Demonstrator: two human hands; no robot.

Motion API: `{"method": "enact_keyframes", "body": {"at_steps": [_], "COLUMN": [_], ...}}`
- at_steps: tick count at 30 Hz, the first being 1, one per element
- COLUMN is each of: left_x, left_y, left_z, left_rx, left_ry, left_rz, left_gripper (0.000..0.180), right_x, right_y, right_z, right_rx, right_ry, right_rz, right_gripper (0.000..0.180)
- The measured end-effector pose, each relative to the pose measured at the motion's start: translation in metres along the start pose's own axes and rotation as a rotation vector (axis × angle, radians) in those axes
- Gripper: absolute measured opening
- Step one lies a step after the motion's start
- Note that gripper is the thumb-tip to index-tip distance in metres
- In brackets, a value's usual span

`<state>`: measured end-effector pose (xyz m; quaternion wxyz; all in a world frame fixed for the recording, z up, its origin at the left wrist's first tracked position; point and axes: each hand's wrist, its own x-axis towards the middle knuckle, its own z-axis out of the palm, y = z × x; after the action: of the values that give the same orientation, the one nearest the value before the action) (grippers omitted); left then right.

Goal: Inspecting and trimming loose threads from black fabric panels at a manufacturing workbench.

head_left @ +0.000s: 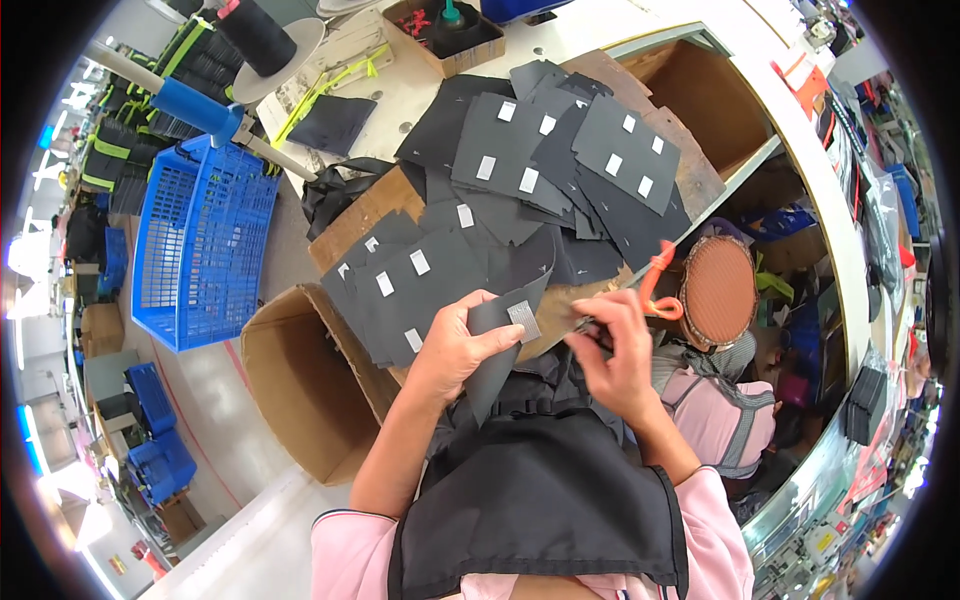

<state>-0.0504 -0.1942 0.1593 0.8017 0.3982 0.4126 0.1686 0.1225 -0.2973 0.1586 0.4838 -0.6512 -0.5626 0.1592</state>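
Observation:
My left hand [458, 345] pinches a black fabric panel [490, 375] between thumb and fingers, above my lap. Near my thumb tip, a small pale grey patch [523, 320] lies on the panel. Just right of it, my right hand [617, 350] is closed round a small dark metal tool [597, 332], mostly hidden by the fingers and blurred. An orange cord [660, 285] loops beside that hand; whether it joins the tool I cannot tell. Beyond my hands, several black panels with white patches [500, 150] overlap on a worn brown board [690, 150].
An open cardboard box [300, 390] stands left of the board, with a blue basket [200, 250] farther left. A round brown stool seat [720, 290] and a pink bag [720, 415] are on the right. A black thread cone [255, 40] stands at the far left.

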Motion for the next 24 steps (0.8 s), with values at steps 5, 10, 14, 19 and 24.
{"method": "enact_keyframes", "body": {"at_steps": [5, 10, 14, 19, 24], "left_x": [-0.008, -0.01, -0.01, -0.009, -0.009], "left_y": [0.01, 0.011, 0.009, 0.01, 0.012], "left_z": [0.003, 0.0, 0.001, 0.003, 0.002], "left_rx": [0.064, 0.122, 0.144, 0.216, 0.271], "left_ry": [-0.004, -0.035, -0.05, -0.037, -0.055], "left_rz": [0.021, -0.016, 0.0, 0.02, -0.003], "left_gripper": [0.027, 0.025, 0.021, 0.019, 0.021], "right_x": [0.008, 0.015, 0.015, 0.015, 0.021], "right_y": [0.009, 0.006, 0.011, 0.011, 0.009], "right_z": [0.005, 0.001, -0.004, -0.011, -0.015], "right_rx": [-0.08, -0.111, -0.151, -0.107, -0.185], "right_ry": [-0.196, -0.232, -0.237, -0.217, -0.292], "right_rz": [-0.165, -0.213, -0.304, -0.27, -0.299], "right_gripper": [0.034, 0.033, 0.029, 0.031, 0.028]}}
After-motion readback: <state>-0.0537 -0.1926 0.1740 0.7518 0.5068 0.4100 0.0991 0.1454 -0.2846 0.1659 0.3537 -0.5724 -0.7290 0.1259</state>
